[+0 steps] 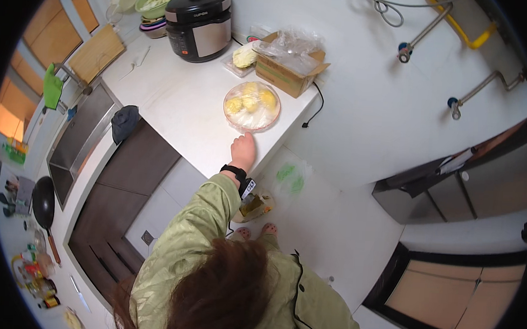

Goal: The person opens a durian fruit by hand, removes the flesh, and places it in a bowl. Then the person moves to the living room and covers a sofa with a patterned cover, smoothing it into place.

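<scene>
My left hand [244, 149], with a black strap and a small device at the wrist, is at the near edge of a round plate [251, 125] on the white countertop. Its fingers are curled; whether they pinch the clear plastic film is hidden. Under the film, several yellow pieces of food [250, 101] lie on the plate. My right hand is out of view; the right sleeve runs down to the lower edge. Behind the plate lies a cut napa cabbage [245, 55] on a wrapped package, beside an open cardboard box [281, 74] holding crumpled clear plastic.
A Supor electric pressure cooker [200, 29] stands at the back. To the left are a steel sink [72, 139], a dark cloth [124, 123], a black frying pan [44, 201] and a knife [80, 292]. Plastic bags [292, 177] are on the floor beside the counter.
</scene>
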`<move>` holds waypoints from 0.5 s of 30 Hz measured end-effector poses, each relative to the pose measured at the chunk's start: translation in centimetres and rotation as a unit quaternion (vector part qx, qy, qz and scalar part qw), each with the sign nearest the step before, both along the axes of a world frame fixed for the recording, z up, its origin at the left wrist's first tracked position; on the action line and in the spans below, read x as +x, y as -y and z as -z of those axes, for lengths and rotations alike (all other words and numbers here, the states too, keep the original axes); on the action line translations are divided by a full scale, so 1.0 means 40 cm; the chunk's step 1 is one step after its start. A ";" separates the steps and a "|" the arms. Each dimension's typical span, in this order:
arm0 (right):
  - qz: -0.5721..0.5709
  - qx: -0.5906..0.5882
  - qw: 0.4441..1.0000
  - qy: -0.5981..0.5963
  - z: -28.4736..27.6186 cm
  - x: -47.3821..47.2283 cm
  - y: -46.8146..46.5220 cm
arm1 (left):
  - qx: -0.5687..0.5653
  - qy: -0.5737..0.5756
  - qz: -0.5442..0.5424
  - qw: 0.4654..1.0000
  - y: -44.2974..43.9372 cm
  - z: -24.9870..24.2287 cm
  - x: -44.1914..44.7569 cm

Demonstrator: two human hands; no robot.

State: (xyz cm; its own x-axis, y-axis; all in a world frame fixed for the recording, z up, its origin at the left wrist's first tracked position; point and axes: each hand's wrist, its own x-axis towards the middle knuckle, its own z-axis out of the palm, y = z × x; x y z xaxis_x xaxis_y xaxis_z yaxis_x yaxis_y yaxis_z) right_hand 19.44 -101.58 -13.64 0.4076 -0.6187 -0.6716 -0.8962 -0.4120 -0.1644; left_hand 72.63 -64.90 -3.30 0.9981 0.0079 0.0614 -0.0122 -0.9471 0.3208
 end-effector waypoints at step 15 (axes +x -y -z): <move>0.256 -0.002 0.964 -0.066 0.073 -0.443 -0.294 | -0.517 -0.321 0.157 0.778 0.031 -0.153 -0.051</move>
State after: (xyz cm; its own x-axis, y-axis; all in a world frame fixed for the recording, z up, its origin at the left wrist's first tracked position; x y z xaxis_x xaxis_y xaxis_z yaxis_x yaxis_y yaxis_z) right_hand 1.71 -89.83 -16.56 -0.0411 -0.7187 -0.6941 -0.9954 0.0898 -0.0340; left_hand 70.59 -66.14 2.81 0.7827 -0.5292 -0.3276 0.2866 -0.1608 0.9445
